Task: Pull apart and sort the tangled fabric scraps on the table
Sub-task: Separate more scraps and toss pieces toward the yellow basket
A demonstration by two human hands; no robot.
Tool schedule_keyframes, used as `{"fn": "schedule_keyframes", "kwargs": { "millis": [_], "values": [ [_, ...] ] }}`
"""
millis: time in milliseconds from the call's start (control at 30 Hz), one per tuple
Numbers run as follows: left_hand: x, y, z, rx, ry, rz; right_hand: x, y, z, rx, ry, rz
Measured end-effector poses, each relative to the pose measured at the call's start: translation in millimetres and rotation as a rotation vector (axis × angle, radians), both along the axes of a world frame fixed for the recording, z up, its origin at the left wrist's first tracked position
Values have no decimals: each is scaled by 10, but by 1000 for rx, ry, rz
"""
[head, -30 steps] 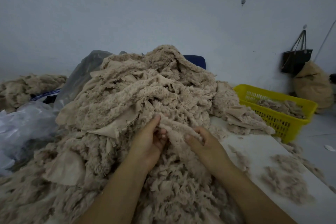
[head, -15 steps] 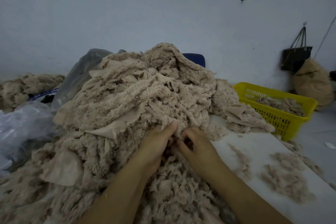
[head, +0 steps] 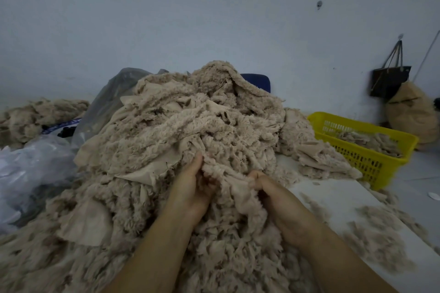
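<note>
Both hands on one scrap, front of the heap
Left hand curls round a fluffy scrap on the heap covering the table; right hand pinches its smooth backing. Likely light, limp and snaggy, so grip the backing edge, not the fluff, which would shed.

Fingertips of left hand and right hand lie buried in the fabric pile

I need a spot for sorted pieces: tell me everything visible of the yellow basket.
The yellow basket is rectangular plastic with latticed walls and a solid rim. It stands upright and open-topped at the far right of the table, holding a low layer of beige fluffy scraps. The scrap pile ends just left of it; contact cannot be told.
</note>
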State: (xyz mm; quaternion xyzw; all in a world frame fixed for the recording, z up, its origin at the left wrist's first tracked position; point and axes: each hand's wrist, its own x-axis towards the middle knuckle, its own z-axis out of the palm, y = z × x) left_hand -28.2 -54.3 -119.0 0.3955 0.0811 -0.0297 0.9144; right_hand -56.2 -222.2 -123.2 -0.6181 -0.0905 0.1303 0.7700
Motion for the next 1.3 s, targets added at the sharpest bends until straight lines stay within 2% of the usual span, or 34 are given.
{"fn": "schedule_keyframes", "kwargs": {
  "millis": [100, 300, 467, 600, 700, 767, 933, 1100, 1200, 1300],
  "values": [
    [-3, -1, 4, 115, -9, 56, 16, -21, 0, 140, 93, -2],
    [-55, -41, 45, 229, -64, 38, 100, -63, -24, 209, 158, -101],
    [-94, -54, 77, 305, -74, -42, 202, -117, -89, 72, 135, -225],
    [-134, -123, 48, 435, -110, -106, 261, -126, -173, -196, -60, -445],
    [-145, -157, 29, 489, -126, -114, 191, -97, -136, -322, -332, -607],
    [-141, -168, 24, 496, -125, -112, 128, -26, -130, -350, -482, -538],
    [-134, -149, -15, 535, -145, -127, 104, 118, -155, -667, -669, -339],
    [-125, -167, -1, 282, -103, -153, 89, 95, -118, -620, -735, -357],
    [-112, -151, -8, 225, -66, -198, 99, 94, -156, -716, -792, -353],
    [-75, -132, 55, 182, -2, -119, 131, 62, -182, -763, -775, -347]
  ]
}}
